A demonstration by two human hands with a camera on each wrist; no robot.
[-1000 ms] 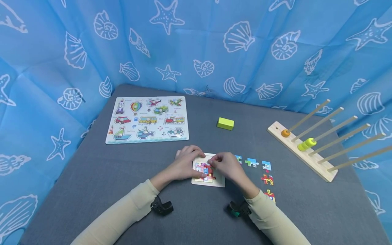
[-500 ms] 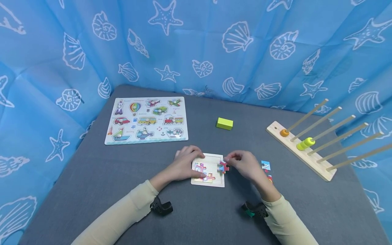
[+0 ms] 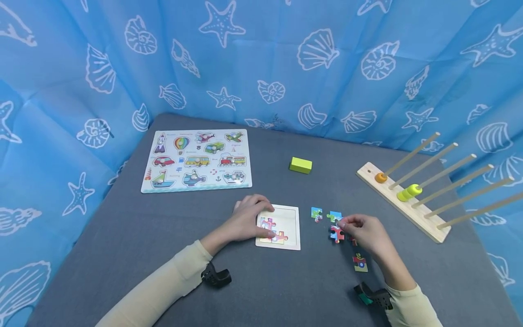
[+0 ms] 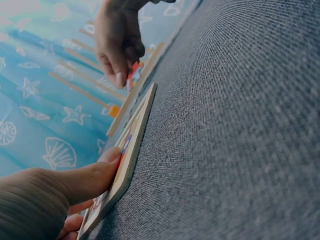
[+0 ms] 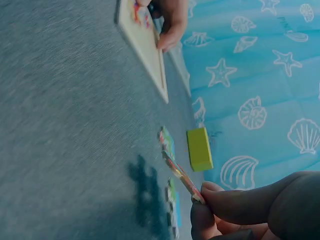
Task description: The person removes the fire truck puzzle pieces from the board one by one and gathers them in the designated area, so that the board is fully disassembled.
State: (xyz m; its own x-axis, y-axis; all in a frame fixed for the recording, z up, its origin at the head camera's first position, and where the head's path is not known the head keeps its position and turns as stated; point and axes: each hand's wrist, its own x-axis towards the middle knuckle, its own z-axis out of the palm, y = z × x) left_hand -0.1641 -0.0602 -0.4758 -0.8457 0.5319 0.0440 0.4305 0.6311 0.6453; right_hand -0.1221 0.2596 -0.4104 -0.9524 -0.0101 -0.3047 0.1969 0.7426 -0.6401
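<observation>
My left hand grips a small wooden puzzle tray, thumb over the pieces and fingers at its far edge. Joined jigsaw pieces fill the tray's lower left; the thumb covers part of them. To the right of the tray, my right hand pinches a red and blue jigsaw piece by one edge. In the right wrist view that held piece is seen edge-on between thumb and finger, above its shadow. Loose jigsaw pieces lie around and partly behind the right hand, one nearer the front.
A vehicle peg puzzle board lies at the back left. One yellow-green block sits behind the tray. On the right stands a wooden rack with upright rods, an orange bead and yellow-green beads. A blue shell-patterned curtain hangs behind.
My right hand has lifted the red and blue jigsaw piece out of the tray and carried it right, over beside the loose pieces. The left hand has stayed on the tray.
</observation>
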